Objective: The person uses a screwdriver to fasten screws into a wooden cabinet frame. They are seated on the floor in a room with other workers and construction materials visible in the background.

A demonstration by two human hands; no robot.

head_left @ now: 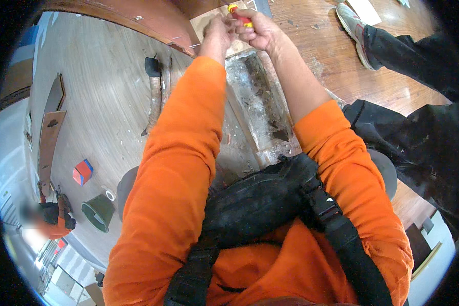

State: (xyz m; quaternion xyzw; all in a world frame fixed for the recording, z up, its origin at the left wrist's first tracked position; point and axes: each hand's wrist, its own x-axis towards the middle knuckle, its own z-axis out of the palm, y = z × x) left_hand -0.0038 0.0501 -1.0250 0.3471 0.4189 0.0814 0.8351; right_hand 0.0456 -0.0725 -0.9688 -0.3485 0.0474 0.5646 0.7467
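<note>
Right hand (261,33): grip clenched around a red-and-yellow tool (239,18).
Left hand (218,34): fingers bent just beside it; whether this grip holds anything, one cannot tell.
Tool in hand: over a pale board (201,24), beyond the far edge of the floor's long, dusty recess (252,97).
Floor (104,66): a green bucket (98,213) sits near the left edge.

Red-yellow tool (242,19) partly hidden; distant person's head (30,214) blurred.

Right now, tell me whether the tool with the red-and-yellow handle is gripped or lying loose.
Gripped: the bare right hand is closed around the red-and-yellow handle.
</note>
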